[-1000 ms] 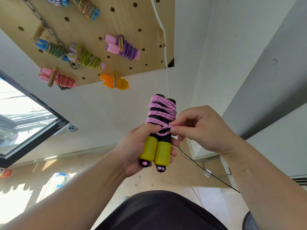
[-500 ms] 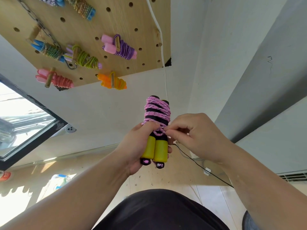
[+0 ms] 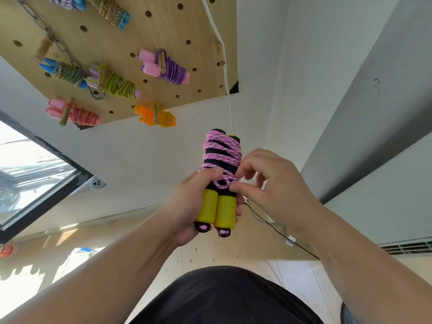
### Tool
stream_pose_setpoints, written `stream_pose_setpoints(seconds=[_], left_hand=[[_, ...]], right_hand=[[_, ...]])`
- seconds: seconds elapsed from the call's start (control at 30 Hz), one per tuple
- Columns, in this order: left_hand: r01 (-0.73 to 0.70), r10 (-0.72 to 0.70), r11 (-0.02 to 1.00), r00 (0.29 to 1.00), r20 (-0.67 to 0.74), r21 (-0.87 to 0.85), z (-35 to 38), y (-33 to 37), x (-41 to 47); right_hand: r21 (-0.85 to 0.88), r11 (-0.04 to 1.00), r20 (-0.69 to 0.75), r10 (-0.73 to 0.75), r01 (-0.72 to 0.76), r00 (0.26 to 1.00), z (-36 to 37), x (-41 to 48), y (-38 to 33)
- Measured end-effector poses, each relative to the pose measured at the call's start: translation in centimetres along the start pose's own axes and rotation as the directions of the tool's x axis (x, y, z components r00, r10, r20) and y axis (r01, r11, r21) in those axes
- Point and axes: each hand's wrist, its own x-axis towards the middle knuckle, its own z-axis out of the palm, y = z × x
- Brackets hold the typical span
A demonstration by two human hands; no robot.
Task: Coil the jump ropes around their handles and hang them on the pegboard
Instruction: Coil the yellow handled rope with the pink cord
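At the middle of the view, the left hand (image 3: 187, 206) grips the two handles (image 3: 224, 211) side by side around their yellow foam sleeves. Its thumb presses on the lowest turns of the pink cord (image 3: 222, 153), which criss-crosses the black upper grips.

At 3 o'clock from the bundle, the right hand (image 3: 275, 190) has its fingertips (image 3: 236, 188) and thumb pinching a small loop of cord where black meets yellow. Its other fingers are loosely curled and hold nothing.

The bundle looks light. The braided cord seems soft and limp, with enough tooth to bind on itself, yet the turns would likely slacken if the thumb lifted before the end is tucked. The foam should give a little and not slip, so the yellow sleeves below the wraps are the sound place to hold.

Up at 11 o'clock, well apart, the pegboard (image 3: 163, 26) carries other coiled ropes on wooden pegs, among them a purple bundle (image 3: 168, 69) and an orange bundle (image 3: 156, 116).
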Motion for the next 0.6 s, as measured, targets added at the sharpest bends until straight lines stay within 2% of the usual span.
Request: stream_pose_setpoints(seconds=[0.17, 0.3, 0.47, 0.6], left_hand=[[0.081, -0.075, 0.992, 0.995, 0.058, -0.102, 0.0, -0.2, -0.1], [0.129, -0.121, 0.986, 0.990, 0.079, -0.106, 0.0, 0.0, 0.1], [0.126, -0.115, 0.983, 0.989, 0.089, -0.136, 0.4, 0.3, 0.1], [0.114, -0.112, 0.993, 0.991, 0.067, -0.024, 0.5, 0.5, 0.3]], right_hand=[[-0.090, 0.995, 0.110, -0.035, 0.045, 0.993, -0.2, 0.2, 0.0], [-0.204, 0.976, 0.167, -0.048, 0.082, 0.985, -0.1, 0.6, 0.3], [-0.171, 0.974, 0.131, -0.129, 0.151, 0.983, -0.9, 0.8, 0.7], [-0.121, 0.970, 0.022, -0.212, 0.213, 0.977, -1.2, 0.2, 0.9]])
